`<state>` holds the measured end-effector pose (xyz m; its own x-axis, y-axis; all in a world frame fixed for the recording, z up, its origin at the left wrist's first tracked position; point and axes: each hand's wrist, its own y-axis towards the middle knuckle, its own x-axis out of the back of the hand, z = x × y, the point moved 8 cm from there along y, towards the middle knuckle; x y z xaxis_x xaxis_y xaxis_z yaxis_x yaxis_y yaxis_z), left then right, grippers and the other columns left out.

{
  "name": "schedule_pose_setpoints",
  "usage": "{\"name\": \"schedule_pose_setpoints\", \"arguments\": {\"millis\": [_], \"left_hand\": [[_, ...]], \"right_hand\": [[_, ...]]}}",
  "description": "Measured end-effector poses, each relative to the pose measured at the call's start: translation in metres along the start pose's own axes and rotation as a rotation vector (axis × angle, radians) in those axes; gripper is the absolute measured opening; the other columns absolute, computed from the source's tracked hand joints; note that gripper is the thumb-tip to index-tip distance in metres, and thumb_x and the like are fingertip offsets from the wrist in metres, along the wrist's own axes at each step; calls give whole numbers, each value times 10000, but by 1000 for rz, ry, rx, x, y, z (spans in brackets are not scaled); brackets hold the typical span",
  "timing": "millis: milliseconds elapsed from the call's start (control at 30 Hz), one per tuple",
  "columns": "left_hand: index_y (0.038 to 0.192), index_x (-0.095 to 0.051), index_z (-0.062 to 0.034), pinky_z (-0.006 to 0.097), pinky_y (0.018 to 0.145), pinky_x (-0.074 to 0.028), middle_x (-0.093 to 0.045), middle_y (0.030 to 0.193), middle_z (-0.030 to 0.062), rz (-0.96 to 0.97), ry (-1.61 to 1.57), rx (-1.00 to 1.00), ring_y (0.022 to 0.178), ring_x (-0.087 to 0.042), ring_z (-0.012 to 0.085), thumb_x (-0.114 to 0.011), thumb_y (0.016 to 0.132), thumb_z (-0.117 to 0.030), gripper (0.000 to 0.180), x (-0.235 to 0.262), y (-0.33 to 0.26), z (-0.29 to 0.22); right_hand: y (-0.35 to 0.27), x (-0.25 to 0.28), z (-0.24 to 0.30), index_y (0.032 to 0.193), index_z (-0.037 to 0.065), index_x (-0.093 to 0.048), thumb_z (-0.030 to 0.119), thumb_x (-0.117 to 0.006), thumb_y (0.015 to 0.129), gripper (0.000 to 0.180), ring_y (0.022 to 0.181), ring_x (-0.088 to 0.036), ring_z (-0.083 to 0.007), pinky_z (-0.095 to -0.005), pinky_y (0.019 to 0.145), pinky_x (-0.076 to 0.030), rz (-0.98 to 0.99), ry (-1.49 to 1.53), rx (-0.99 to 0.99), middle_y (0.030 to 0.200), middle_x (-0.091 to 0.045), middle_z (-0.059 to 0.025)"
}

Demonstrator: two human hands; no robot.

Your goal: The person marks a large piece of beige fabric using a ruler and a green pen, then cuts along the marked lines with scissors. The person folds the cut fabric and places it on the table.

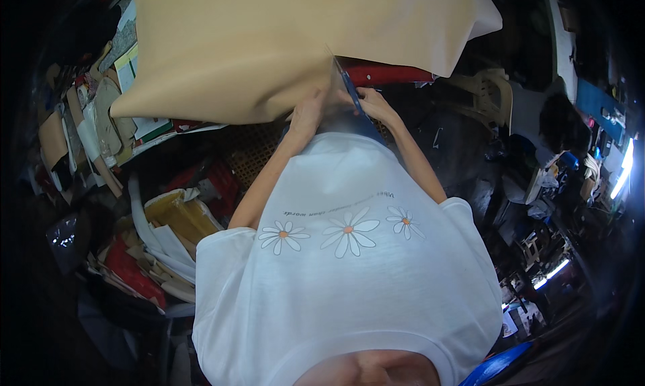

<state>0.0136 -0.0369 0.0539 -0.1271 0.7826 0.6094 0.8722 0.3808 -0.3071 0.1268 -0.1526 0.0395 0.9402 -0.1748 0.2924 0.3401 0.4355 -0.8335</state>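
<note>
A large tan sheet (pixel 269 43), like leather or vinyl, lies over the work surface and droops toward me at its near edge. My left hand (pixel 307 116) is closed on that near edge, beside a cut in it. Blue-handled scissors (pixel 352 94) are in my right hand (pixel 376 108), its fingers wrapped round the handles. Their blades point away from me and lie at the cut, where the sheet's edge steps back to the right. The lower part of the left fingers is blurred.
Under the sheet a red surface (pixel 386 73) shows. Piled cut pieces (pixel 101 117) lie at the left, above a bin of scraps (pixel 178 218). A beige plastic chair (pixel 494 94) stands at the right. Cluttered shelves and bright tube lights (pixel 625 167) are farther right.
</note>
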Motion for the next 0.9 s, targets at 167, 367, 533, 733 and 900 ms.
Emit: {"name": "schedule_pose_setpoints", "arguments": {"millis": [167, 367, 533, 733, 900], "left_hand": [[1225, -509, -48, 421, 774, -497, -545, 983, 162, 91, 90, -105, 922, -593, 353, -513, 835, -23, 391, 10, -2, -20], [1191, -498, -51, 426, 803, -492, -532, 1003, 165, 103, 43, -106, 954, -583, 361, -467, 832, -10, 364, 28, -2, -30], [1172, -492, -61, 432, 800, -496, -535, 996, 157, 135, 12, -64, 956, -587, 364, -437, 861, -51, 317, 37, -9, -24], [1107, -499, -58, 440, 781, -504, -544, 986, 152, 169, 33, -82, 933, -602, 366, -438, 874, -69, 241, 30, -8, -19], [1068, -504, -56, 444, 779, -500, -551, 978, 154, 153, 38, -93, 926, -604, 370, -436, 881, -76, 200, 28, -8, -16]], "right_hand": [[6, -20, 14, 799, 76, -608, 713, -596, 757, 638, 585, -585, -122, -246, 568, -467, 104, 411, 5, 669, -550, -14], [0, -43, 26, 958, 109, -596, 661, -569, 818, 571, 761, -533, -112, -276, 689, -447, 129, 739, -26, 817, -538, 3], [-19, -54, 41, 976, 116, -585, 630, -550, 851, 531, 748, -521, -105, -277, 658, -437, 85, 875, -46, 808, -505, 16], [-27, -41, 53, 776, 77, -585, 572, -660, 809, 503, 532, -538, -71, -220, 454, -441, -88, 813, 9, 645, -520, 16], [-27, -43, 51, 726, 63, -585, 565, -609, 851, 517, 522, -515, -92, -238, 493, -414, -93, 710, 55, 615, -513, 6]]}}
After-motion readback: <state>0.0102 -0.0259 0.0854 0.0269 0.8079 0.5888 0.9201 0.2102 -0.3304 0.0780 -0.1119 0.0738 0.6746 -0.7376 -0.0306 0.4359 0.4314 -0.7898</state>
